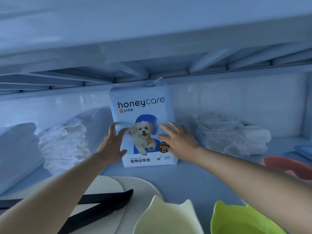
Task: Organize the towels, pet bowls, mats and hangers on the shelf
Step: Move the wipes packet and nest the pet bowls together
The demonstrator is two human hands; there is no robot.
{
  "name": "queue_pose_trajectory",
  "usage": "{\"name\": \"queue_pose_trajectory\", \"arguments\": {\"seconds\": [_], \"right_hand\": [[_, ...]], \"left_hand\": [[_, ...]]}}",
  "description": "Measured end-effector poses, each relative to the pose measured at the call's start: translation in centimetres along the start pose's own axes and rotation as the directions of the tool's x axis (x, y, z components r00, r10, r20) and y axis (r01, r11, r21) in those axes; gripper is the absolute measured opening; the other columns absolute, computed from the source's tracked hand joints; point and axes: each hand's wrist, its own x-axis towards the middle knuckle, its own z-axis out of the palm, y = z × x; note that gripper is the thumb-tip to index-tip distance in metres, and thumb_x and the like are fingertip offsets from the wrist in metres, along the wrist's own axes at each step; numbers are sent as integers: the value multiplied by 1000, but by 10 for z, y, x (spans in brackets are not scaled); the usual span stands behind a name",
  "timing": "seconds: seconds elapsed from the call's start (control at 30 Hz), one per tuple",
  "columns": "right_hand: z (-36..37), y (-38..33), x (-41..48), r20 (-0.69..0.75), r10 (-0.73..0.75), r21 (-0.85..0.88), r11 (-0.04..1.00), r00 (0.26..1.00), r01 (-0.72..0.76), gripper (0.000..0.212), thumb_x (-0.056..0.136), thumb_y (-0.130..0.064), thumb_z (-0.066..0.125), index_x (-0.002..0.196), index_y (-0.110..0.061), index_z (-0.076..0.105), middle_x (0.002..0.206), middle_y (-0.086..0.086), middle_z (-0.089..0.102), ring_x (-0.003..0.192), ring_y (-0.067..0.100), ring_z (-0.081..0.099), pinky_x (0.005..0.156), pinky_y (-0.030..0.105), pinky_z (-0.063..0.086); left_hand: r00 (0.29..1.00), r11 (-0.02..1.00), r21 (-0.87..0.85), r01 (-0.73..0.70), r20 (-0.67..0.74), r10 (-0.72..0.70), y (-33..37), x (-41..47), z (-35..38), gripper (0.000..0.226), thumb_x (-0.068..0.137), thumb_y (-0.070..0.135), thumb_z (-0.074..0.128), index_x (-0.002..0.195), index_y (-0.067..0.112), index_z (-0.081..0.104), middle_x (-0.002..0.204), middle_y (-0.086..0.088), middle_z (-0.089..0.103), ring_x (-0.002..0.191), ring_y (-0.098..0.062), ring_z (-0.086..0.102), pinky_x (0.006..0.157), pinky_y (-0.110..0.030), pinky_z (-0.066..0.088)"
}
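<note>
Here everything sits in cool blue light, inside a deep shelf (pixel 194 179) with a smooth, pale floor. A ribbed board (pixel 152 48) hangs low overhead, and the back wall (pixel 236 102) is glossy and white.

A pack (pixel 141 105) of pet training pads stands upright at the middle of the back, its top almost at the board. It is printed "honeycare", with a small white dog on the front.

The left hand (pixel 112 144) lies at the pack's lower left edge, fingers spread and loose and the thumb on the front. The right hand (pixel 179 141) is spread flat over the lower right corner. Neither is clenched or grasping; I cannot tell how firmly they press.

Folded towels (pixel 16 146) are piled against the left side. Just beside them, between towels and pack, a white stack (pixel 64 142) of thin scalloped pieces leans. To the right of the pack, well apart from it, lies a clear bag (pixel 231 134) of white folded cloth. A pink bowl (pixel 287 166) sits in front of the bag at the right, with a blue thing (pixel 303 149) behind it, cut off by the edge.

Nearest the camera, two overlapping pale mats (pixel 140 184) lie flat with a black hanger (pixel 104 200) across them. A cream bowl (pixel 168 217) with cat ears stands next to a green bowl (pixel 244 220) at the front edge.
</note>
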Motion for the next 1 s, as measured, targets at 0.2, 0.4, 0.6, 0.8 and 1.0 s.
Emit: {"name": "queue_pose_trajectory", "arguments": {"seconds": [0.2,0.4,0.6,0.8,1.0], "right_hand": [[21,9,-3,79,-53,-111,992,995,62,70,86,-20,60,144,-23,21,157,4,-4,144,30,-6,104,57,27],[28,11,-4,125,-111,-132,983,986,127,73,87,-22,59,147,-24,17,157,2,-11,143,27,-10,111,59,15],[31,16,-9,155,-81,-100,990,985,97,76,85,-18,62,147,-24,18,157,2,-13,144,25,-11,110,54,16],[33,30,-11,184,-5,-88,996,983,22,77,88,-21,60,148,-27,13,157,1,-16,144,25,-10,110,54,20],[37,33,-7,206,25,-63,998,978,-13,72,86,-20,62,144,-28,20,156,0,-15,144,24,-13,109,56,24]], "left_hand": [[997,999,-2,-42,66,42,-6,1,16,98,80,15,69,146,39,1,144,-13,-36,87,-30,59,85,-35,51],[996,992,-104,-74,37,78,0,1,35,111,78,13,70,139,47,-17,137,-10,-49,118,-35,46,91,-31,45],[994,987,-121,-108,8,110,12,5,42,119,78,13,70,125,55,-32,134,-9,-54,109,-31,50,79,-26,48],[984,969,-177,-173,7,177,26,14,50,112,79,11,67,127,58,-22,134,2,-55,114,-28,49,69,-19,39],[975,972,-140,-189,94,203,42,31,54,108,79,10,65,138,51,-16,130,5,-58,81,-16,52,56,-10,33]]}}
